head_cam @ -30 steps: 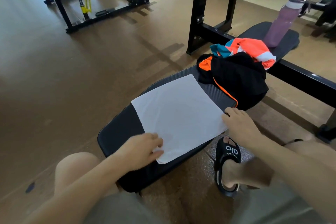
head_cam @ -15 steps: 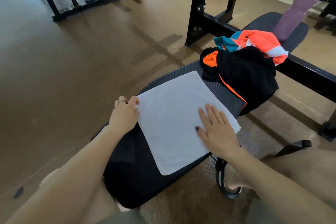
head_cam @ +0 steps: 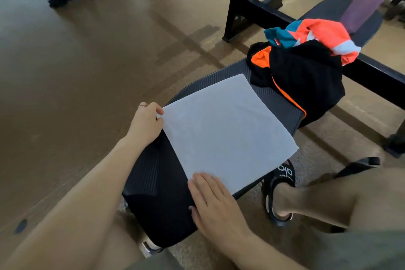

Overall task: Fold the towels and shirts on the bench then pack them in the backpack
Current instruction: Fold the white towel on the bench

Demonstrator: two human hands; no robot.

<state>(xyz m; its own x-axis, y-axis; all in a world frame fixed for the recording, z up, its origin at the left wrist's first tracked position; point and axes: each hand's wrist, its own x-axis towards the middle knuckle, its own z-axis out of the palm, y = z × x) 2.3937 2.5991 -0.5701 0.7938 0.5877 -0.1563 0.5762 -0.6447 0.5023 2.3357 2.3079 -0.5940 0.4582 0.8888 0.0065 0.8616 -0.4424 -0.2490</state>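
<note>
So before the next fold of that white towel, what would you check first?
1. White towel lies flat on the bench pad: ok.
2. Left hand has a grip on the towel's left corner: ok, the fingers pinch it.
3. Right hand steadies the near corner with flat fingers: ok.
4. Towel fully on the pad: not ok, its right corner overhangs the edge.
5. Room beyond the towel: ok, the black and orange shirt lies apart from its far corner.
6. Backpack ready: cannot tell, none is in view.
</note>
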